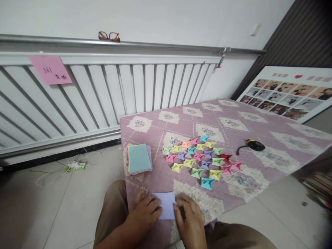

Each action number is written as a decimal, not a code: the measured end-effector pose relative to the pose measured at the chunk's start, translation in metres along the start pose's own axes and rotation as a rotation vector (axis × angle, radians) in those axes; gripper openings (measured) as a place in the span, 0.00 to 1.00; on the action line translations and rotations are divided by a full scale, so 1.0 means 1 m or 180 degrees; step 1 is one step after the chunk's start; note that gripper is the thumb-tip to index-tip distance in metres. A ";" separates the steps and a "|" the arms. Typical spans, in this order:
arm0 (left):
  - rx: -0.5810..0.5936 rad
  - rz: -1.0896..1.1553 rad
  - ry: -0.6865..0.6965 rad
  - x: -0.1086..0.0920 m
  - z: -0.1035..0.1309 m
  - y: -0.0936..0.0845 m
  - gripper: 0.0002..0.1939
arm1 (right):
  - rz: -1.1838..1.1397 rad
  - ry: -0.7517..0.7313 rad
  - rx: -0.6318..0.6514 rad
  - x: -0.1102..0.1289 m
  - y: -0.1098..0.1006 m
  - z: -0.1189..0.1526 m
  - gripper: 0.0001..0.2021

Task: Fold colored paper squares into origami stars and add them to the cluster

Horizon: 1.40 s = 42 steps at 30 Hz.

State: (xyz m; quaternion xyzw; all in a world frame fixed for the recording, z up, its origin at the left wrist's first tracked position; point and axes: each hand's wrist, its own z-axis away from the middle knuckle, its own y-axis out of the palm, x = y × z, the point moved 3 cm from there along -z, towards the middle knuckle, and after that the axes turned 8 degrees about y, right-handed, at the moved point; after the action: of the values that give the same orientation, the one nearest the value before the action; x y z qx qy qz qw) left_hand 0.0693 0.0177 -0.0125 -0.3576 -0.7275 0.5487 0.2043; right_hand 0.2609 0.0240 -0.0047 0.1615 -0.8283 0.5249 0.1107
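A light purple sheet of paper (167, 204) lies on the near edge of the cloth-covered table. My left hand (146, 211) holds its left end, with bent fingers over the top. At the right edge, my right hand (190, 214) grips the paper between thumb and curled fingers; part of that edge is hidden. Beyond my hands, several small folded paper pieces (199, 157) in yellow, green, pink, blue, purple and red stand in slanting rows. To the left is a stack of coloured paper (139, 158) with a light blue sheet on top.
A purple floral cloth (158, 138) covers the table. A black and yellow object with a strap (255, 145) lies on the right. Behind stands a white radiator (150, 83), with glasses (109, 36) on the pipe above. A power strip (75, 166) lies on the floor.
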 end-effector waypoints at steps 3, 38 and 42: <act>-0.0007 0.0042 -0.0019 0.001 0.001 0.003 0.09 | 0.0023 -0.0651 -0.0060 0.008 0.002 0.015 0.11; 0.0395 0.0831 -0.0627 0.009 0.017 -0.032 0.07 | -0.0619 -0.0381 0.0788 0.045 0.002 0.001 0.13; 0.0335 0.0773 -0.0582 0.010 0.016 -0.029 0.11 | -0.0566 -0.0682 0.0854 0.039 0.003 -0.002 0.10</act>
State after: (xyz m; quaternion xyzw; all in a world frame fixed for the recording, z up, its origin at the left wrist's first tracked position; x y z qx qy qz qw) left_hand 0.0430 0.0105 0.0085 -0.3804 -0.6648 0.6369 0.0878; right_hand 0.2232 0.0214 0.0073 0.3023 -0.7404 0.5986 0.0453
